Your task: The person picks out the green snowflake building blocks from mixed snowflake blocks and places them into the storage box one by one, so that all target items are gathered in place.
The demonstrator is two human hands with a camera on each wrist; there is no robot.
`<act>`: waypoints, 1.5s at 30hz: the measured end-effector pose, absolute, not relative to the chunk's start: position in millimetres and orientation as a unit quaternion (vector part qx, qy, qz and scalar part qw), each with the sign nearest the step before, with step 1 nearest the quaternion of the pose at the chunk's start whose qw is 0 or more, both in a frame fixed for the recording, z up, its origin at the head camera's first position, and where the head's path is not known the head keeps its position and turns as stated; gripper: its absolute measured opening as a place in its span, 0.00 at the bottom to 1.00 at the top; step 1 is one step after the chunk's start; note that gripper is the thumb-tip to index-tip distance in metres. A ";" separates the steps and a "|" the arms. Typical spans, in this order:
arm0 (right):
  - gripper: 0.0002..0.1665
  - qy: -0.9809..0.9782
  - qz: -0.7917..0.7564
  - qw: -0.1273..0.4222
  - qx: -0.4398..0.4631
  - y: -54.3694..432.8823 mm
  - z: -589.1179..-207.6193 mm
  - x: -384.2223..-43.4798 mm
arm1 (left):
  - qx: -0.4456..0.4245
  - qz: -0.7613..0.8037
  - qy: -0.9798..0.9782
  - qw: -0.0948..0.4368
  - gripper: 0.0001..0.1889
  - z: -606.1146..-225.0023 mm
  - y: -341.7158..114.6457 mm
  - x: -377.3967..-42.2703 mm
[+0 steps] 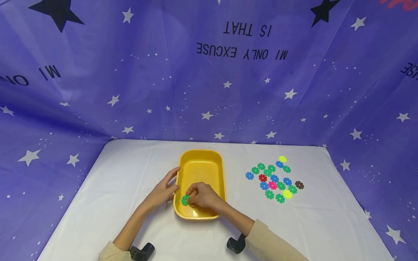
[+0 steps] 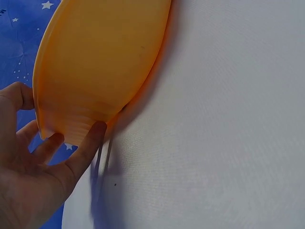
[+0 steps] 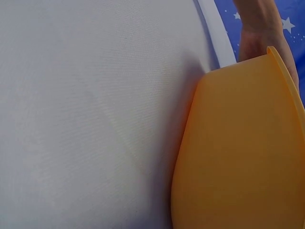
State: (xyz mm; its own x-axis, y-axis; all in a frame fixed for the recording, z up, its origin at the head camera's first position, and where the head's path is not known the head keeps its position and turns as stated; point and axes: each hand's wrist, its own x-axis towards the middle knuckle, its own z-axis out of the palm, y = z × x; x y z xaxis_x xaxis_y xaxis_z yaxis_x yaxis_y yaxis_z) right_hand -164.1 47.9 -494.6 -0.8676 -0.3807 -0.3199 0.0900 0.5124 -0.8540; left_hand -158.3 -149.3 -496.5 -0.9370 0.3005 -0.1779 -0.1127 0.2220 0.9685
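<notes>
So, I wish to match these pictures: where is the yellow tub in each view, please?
Head: the yellow tub is at lower middle, seen from above.
Left wrist: the yellow tub is at upper left, cut by the top edge.
Right wrist: the yellow tub is at lower right, cut by the right edge.
Shared landmark: starry blue cloth.

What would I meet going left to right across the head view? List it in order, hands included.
Left hand → held green piece → right hand → leftmost blue piece → red piece → pink piece → brown piece. Left out: the yellow tray, which overlaps the right hand.
</notes>
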 end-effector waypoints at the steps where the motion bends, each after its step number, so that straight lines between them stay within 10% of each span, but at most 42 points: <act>1: 0.07 0.836 -0.485 0.241 -0.088 47.8 -494.6 -163.7 | 0.062 0.621 0.763 0.166 0.36 -496.5 -149.6 -158.0; 28: 0.09 0.812 -0.521 0.245 -0.099 59.7 -481.5 -161.4 | 0.060 0.621 0.764 0.165 0.36 -498.0 -149.7 -159.0; 45: 0.17 0.765 -0.616 0.168 -0.084 180.2 -441.5 -134.6 | 0.057 0.627 0.760 0.162 0.36 -497.4 -148.9 -158.3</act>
State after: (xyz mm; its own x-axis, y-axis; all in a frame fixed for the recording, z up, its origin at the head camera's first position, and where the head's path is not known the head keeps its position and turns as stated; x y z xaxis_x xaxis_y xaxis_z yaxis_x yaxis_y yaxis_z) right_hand -134.6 180.2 -441.5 -0.9294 -0.3358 -0.1529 0.0775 0.2273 -0.9707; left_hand -158.3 -148.9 -497.4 -0.9409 0.2897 -0.1755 -0.1172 0.2077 0.9712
